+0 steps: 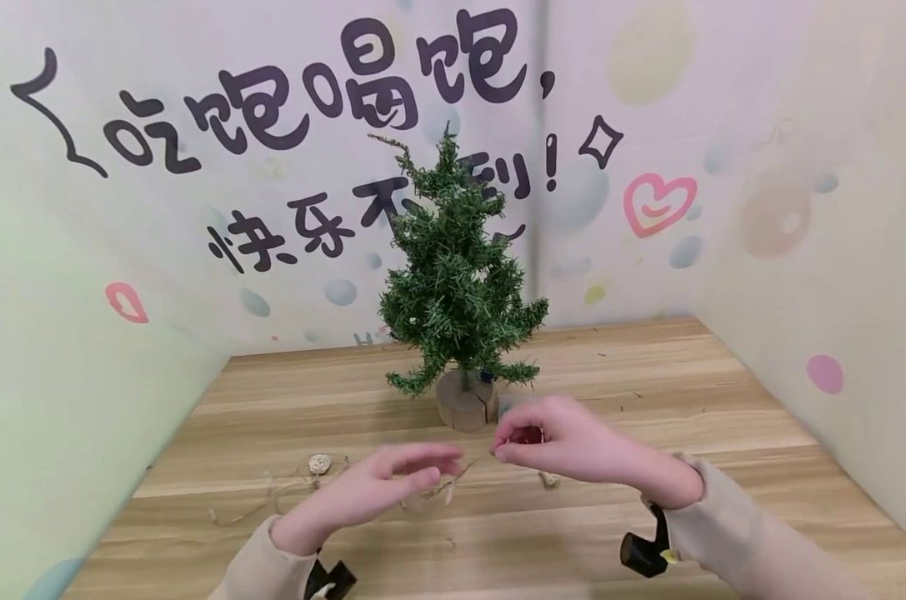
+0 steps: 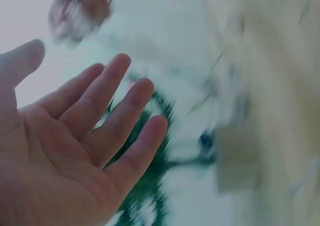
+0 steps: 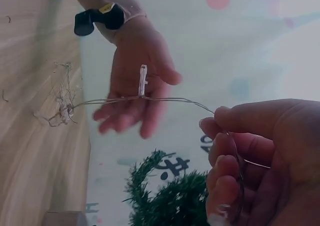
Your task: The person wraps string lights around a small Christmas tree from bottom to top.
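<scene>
The person's right hand (image 1: pixel 553 442) pinches a thin wire (image 3: pixel 180 100) between thumb and forefinger, the other fingers curled in toward the palm, with more of the wire running down across them. The left hand (image 1: pixel 388 483) is well open, its fingers spread and gently bent with the thumb held apart, and it grips nothing; the wire passes by it, though whether the two touch cannot be told. The wire is fine and dull, apparently two strands side by side, and carries a slender clear bulb (image 3: pixel 143 81) that stands up from it in the right wrist view. From the pinch it stretches over the table (image 1: pixel 648 383) and down to a loose tangle (image 3: pixel 65 108) of the same wire. A pale rosette-like ball (image 1: pixel 319 463) lies near the left hand among thin loops. Beyond both hands a small green artificial tree (image 1: pixel 456 275) stands upright on a round wooden base (image 1: pixel 463 404), in front of a wall (image 1: pixel 648 275) printed with dark characters and pastel spots
</scene>
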A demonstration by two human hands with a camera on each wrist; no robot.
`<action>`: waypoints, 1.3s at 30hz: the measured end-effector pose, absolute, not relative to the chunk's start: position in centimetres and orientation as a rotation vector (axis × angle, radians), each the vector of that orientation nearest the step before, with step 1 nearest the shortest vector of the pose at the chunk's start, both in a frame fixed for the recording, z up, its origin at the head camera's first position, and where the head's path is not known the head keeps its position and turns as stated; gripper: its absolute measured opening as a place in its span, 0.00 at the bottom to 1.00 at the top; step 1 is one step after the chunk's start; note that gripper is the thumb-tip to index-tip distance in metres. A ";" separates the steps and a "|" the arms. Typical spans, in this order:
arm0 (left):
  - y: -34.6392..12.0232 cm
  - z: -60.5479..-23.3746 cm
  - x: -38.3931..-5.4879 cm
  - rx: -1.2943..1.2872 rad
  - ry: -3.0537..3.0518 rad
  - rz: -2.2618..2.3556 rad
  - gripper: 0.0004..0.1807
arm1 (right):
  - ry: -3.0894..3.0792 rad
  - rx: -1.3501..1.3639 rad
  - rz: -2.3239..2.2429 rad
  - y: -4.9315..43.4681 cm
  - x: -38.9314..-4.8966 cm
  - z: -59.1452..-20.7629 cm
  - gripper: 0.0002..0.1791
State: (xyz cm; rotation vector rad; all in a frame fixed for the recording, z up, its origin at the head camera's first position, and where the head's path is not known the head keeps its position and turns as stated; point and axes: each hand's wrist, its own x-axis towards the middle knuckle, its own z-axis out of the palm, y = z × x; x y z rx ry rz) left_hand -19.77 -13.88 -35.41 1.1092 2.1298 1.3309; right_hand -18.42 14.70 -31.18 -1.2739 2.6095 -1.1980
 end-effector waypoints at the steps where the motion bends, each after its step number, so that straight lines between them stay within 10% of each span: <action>1: -13.9 -35.4 -19.4 1.097 2.070 1.348 0.22 | 2.623 -1.321 -1.169 14.4 -18.4 -30.7 0.02; 39: -28.4 -16.3 -16.3 0.500 3.111 1.486 0.17 | 2.701 -1.191 -0.920 11.7 -25.0 -20.5 0.07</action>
